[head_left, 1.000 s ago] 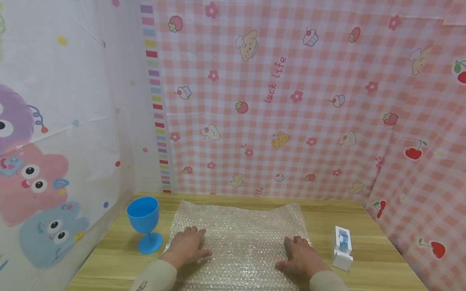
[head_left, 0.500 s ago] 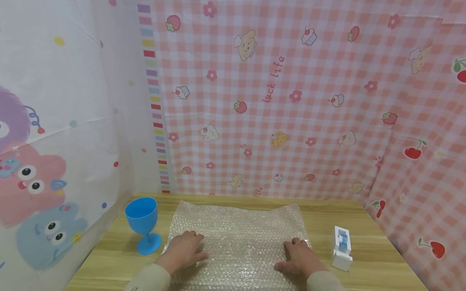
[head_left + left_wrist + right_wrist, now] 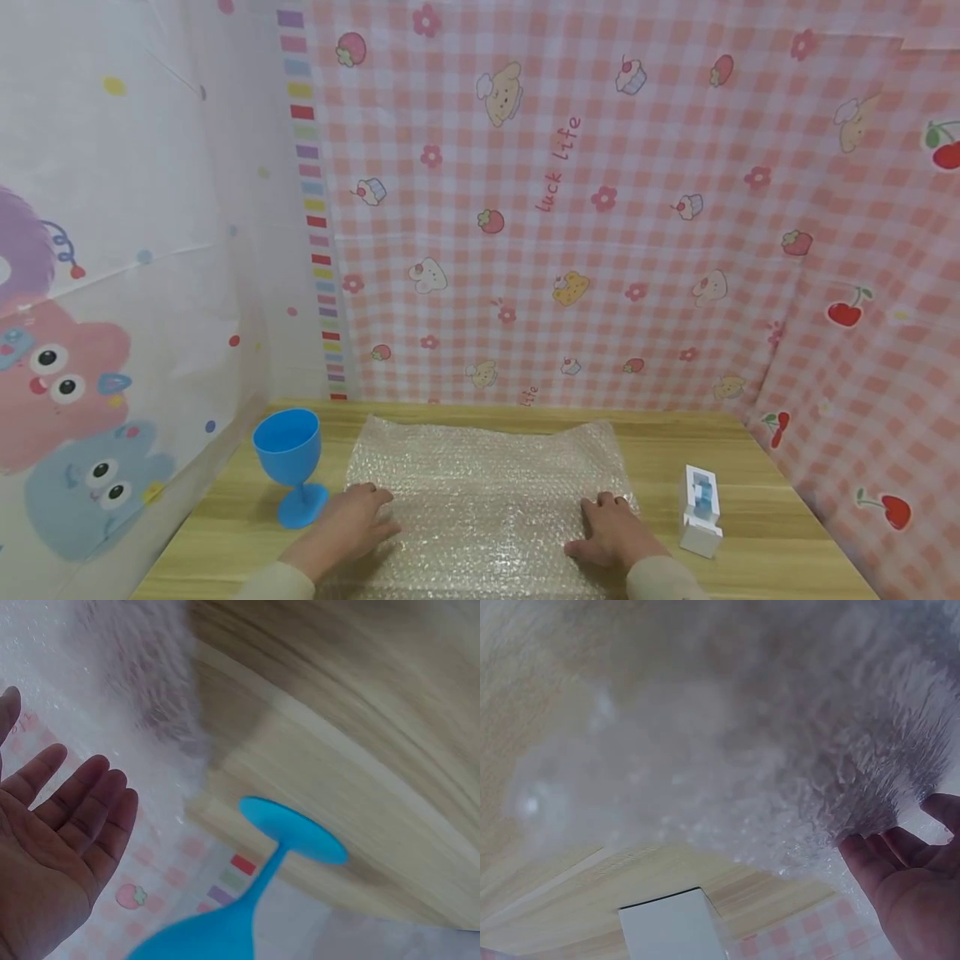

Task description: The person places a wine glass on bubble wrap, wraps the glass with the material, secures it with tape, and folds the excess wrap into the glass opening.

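A sheet of clear bubble wrap point(image 3: 487, 492) lies spread on the wooden table. Over its left edge is my left hand point(image 3: 348, 521), close to the blue plastic goblet point(image 3: 288, 450); in the left wrist view its fingers are extended, apart from the sheet and holding nothing. The goblet stands upright, with its foot point(image 3: 296, 829) and stem seen there too. On the right part of the sheet my right hand point(image 3: 611, 529) rests with its fingertips. The right wrist view has those fingers point(image 3: 862, 862) touching the wrap point(image 3: 780, 787), not gripping it.
A white tape dispenser point(image 3: 701, 512) with a light blue roll stands to the right of the bubble wrap. The wooden table point(image 3: 765, 517) meets a pink checked cloth point(image 3: 525, 250) at the back and a white printed cloth point(image 3: 150, 275) on the left.
My left hand has moved left, off the middle of the sheet and nearer the goblet. The right hand has stayed almost still. The view has turned slightly.
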### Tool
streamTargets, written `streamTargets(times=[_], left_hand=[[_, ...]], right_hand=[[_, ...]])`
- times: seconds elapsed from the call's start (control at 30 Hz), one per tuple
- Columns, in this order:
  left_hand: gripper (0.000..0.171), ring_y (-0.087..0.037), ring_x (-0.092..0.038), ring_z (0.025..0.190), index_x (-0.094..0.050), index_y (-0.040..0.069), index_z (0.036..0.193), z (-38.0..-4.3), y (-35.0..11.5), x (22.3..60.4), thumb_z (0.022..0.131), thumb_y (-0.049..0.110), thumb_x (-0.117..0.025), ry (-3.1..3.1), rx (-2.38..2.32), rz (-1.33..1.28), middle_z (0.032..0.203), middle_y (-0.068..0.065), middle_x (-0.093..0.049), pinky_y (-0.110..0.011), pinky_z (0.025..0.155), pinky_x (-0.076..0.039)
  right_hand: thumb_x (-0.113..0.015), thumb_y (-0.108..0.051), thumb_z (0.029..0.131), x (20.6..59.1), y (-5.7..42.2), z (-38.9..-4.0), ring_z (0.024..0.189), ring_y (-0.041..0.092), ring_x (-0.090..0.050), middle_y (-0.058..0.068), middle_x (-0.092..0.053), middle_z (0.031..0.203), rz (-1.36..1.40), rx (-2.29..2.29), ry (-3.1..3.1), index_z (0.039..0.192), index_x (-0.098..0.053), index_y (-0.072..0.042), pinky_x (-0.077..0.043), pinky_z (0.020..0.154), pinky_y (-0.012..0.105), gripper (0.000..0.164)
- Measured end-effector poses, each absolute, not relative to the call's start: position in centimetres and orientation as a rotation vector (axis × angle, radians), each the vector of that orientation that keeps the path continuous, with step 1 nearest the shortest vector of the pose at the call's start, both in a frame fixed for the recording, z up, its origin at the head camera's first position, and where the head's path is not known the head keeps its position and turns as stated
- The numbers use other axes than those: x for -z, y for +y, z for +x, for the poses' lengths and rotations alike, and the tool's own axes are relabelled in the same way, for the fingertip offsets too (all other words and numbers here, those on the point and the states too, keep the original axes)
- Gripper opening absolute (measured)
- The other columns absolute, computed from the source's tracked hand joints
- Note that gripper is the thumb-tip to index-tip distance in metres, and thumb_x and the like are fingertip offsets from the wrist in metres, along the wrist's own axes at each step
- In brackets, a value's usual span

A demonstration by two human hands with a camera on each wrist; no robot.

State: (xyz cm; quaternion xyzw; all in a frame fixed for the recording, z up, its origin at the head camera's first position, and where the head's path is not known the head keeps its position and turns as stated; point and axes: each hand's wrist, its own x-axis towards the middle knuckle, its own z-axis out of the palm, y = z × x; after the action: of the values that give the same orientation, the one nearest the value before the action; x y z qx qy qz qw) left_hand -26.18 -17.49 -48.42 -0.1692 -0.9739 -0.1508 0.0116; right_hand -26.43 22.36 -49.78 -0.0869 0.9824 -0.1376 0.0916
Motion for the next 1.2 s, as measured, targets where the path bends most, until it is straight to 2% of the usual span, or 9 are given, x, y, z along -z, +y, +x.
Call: streamTargets(times=[0.2,0.27,0.43,0.57,0.8,0.9,0.97,1.07,1.2], left_hand=[[0.025,-0.025,-0.067,0.082,-0.071,0.01,0.094,-25.2,-20.1,48.4,0.087,0.033,-0.076,-3.015,0.528,-0.457,0.089,-0.004,-0.071,-0.045,0.072,-0.055],[0.021,-0.017,-0.064,0.071,-0.07,0.013,0.087,-24.8,-21.4,48.5,0.087,0.034,-0.075,-3.006,0.526,-0.451,0.077,0.003,-0.067,-0.039,0.063,-0.054],[0.024,-0.007,-0.052,0.061,-0.063,0.02,0.071,-24.2,-24.6,49.0,0.087,0.034,-0.075,-2.964,0.48,-0.38,0.064,0.012,-0.054,-0.028,0.055,-0.047],[0.032,-0.01,-0.046,0.058,-0.057,0.019,0.067,-24.1,-26.7,49.0,0.091,0.035,-0.071,-3.007,0.523,-0.259,0.062,0.008,-0.048,-0.029,0.052,-0.042],[0.046,-0.016,-0.043,0.058,-0.052,0.011,0.07,-24.6,-29.5,48.6,0.092,0.05,-0.064,-3.082,0.762,-0.007,0.062,0.001,-0.045,-0.032,0.052,-0.037],[0.055,-0.026,-0.057,0.067,-0.06,-0.002,0.082,-25.0,-30.2,48.3,0.091,0.052,-0.066,-3.062,0.866,0.03,0.073,-0.01,-0.059,-0.039,0.06,-0.049],[0.068,-0.036,-0.063,0.082,-0.062,-0.012,0.102,-25.4,-30.5,48.1,0.09,0.055,-0.065,-3.065,0.914,0.058,0.089,-0.021,-0.066,-0.048,0.071,-0.053],[0.087,-0.05,-0.059,0.103,-0.047,-0.019,0.129,-26.1,-30.6,48.0,0.089,0.056,-0.065,-3.062,0.981,0.095,0.114,-0.036,-0.061,-0.06,0.083,-0.051],[0.088,-0.055,-0.055,0.11,-0.041,-0.018,0.134,-26.9,-30.4,47.9,0.089,0.052,-0.068,-3.02,1.096,0.145,0.12,-0.039,-0.056,-0.063,0.086,-0.048]], right_hand=[[-0.08,-0.038,0.079,49.9,22.3,-26.4,0.121,0.053,-0.043,0.032,-0.049,0.128,-0.278,0.421,2.922,0.129,-0.058,0.002,-0.039,0.098,0.067,0.068],[-0.081,-0.036,0.078,50.0,22.2,-26.4,0.12,0.053,-0.044,0.032,-0.049,0.127,-0.29,0.423,2.934,0.129,-0.058,0.003,-0.039,0.098,0.067,0.067],[-0.081,-0.037,0.078,49.9,22.1,-26.4,0.119,0.053,-0.045,0.031,-0.05,0.127,-0.288,0.42,2.949,0.128,-0.058,0.002,-0.04,0.097,0.067,0.068],[-0.082,-0.038,0.077,50.1,22.2,-26.4,0.117,0.051,-0.046,0.029,-0.052,0.124,-0.287,0.406,2.961,0.127,-0.059,0.002,-0.041,0.095,0.067,0.067],[-0.081,-0.041,0.078,50.2,22.3,-26.5,0.118,0.051,-0.046,0.029,-0.051,0.126,-0.276,0.396,2.962,0.127,-0.059,0.0,-0.041,0.096,0.066,0.068],[-0.081,-0.041,0.078,50.1,22.4,-26.5,0.12,0.052,-0.045,0.03,-0.05,0.127,-0.276,0.402,2.957,0.128,-0.059,0.001,-0.04,0.097,0.066,0.069],[-0.081,-0.04,0.078,50.1,22.5,-26.4,0.121,0.052,-0.044,0.031,-0.049,0.128,-0.275,0.412,2.953,0.129,-0.058,0.002,-0.039,0.098,0.067,0.069],[-0.081,-0.04,0.078,50.0,22.6,-26.4,0.121,0.053,-0.044,0.032,-0.049,0.129,-0.278,0.426,2.954,0.129,-0.058,0.003,-0.039,0.098,0.067,0.07],[-0.082,-0.04,0.078,50.0,22.8,-26.4,0.119,0.053,-0.045,0.032,-0.049,0.128,-0.283,0.43,2.959,0.129,-0.058,0.003,-0.04,0.097,0.067,0.071]])
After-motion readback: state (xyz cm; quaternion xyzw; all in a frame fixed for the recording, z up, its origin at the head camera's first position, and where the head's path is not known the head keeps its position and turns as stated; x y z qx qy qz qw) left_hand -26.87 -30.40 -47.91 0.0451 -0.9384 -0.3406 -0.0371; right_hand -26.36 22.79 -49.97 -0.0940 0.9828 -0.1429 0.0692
